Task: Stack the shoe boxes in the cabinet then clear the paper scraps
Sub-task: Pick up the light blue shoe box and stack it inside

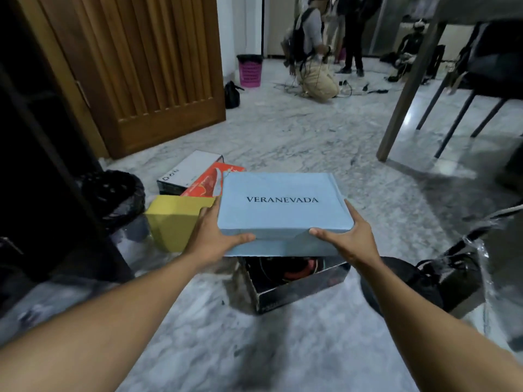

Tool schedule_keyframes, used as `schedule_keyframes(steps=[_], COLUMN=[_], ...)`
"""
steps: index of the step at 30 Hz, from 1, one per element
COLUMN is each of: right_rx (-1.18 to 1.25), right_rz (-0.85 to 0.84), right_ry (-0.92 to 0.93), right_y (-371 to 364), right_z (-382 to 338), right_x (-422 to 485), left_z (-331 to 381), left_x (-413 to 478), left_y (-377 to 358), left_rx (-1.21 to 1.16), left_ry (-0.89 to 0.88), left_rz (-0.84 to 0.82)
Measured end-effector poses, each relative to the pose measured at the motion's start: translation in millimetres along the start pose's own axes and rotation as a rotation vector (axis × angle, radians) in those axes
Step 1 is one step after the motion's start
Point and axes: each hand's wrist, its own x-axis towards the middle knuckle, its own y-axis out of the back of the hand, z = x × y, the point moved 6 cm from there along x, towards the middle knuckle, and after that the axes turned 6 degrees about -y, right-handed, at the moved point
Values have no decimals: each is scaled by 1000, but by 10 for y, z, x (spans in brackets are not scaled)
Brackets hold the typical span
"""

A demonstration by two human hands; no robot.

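A light blue shoe box (283, 205) lettered VERANEVADA is held above the floor between both hands. My left hand (215, 236) grips its left side, my right hand (351, 239) its right side. Under it lies an open black shoe box (294, 284) with dark and red contents. To the left sit a yellow box (172, 219), an orange-red box (209, 179) and a white and black box (186, 171). The dark cabinet (42, 165) stands open at the left, its inside too dark to read.
A black bin with a liner (116, 193) sits beside the cabinet. A wooden door (141, 66) stands behind. Clear plastic wrap and a black bag (452, 273) lie at the right. A table leg (407, 89) and chair stand far right. People crouch and stand near a pink basket (250, 70).
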Motion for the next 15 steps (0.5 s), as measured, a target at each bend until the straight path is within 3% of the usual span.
schedule_keyframes(steps=[4,15], right_rx=[30,65], right_rz=[-38,-139], right_ry=[64,347], right_y=[-269,-1061], right_z=[-938,-3237], right_x=[-516,-1732], left_z=[535,1761], left_x=[-372,-1631], left_y=[1035,3571], left_rx=[36,147], left_ry=[-43,-96], left_rz=[25,406])
